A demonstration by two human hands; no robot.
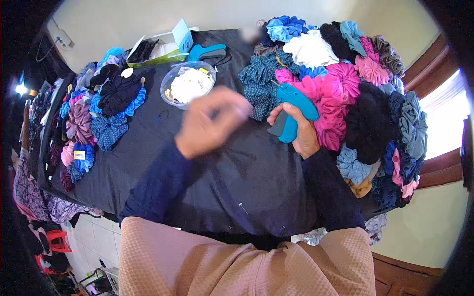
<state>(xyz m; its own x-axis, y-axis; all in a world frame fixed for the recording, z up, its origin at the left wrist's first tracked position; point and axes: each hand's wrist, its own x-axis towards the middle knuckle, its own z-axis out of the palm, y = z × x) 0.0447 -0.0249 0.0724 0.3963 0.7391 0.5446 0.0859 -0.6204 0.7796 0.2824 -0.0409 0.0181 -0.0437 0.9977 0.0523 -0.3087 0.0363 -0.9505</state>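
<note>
A teal and grey tagging gun (299, 104) is gripped in my right hand (305, 134), its needle pointing up and left toward the near edge of the right-hand scrunchie heap. Dark teal dotted scrunchies (261, 79) and bright pink scrunchies (330, 101) lie right beside the gun. My left hand (212, 121) hovers over the black cloth, smeared by motion, with its fingers curled; whether anything is between them does not show. Just beyond it stands a clear round tub (164, 89) filled with small white tags (188, 85).
A second teal tagging gun (207, 51) lies at the back beside an open cardboard box (163, 49). More scrunchies (111, 130) are piled on the left. Black cloth (217, 192) covers the table. A red plastic stool (59, 240) stands on the floor at lower left.
</note>
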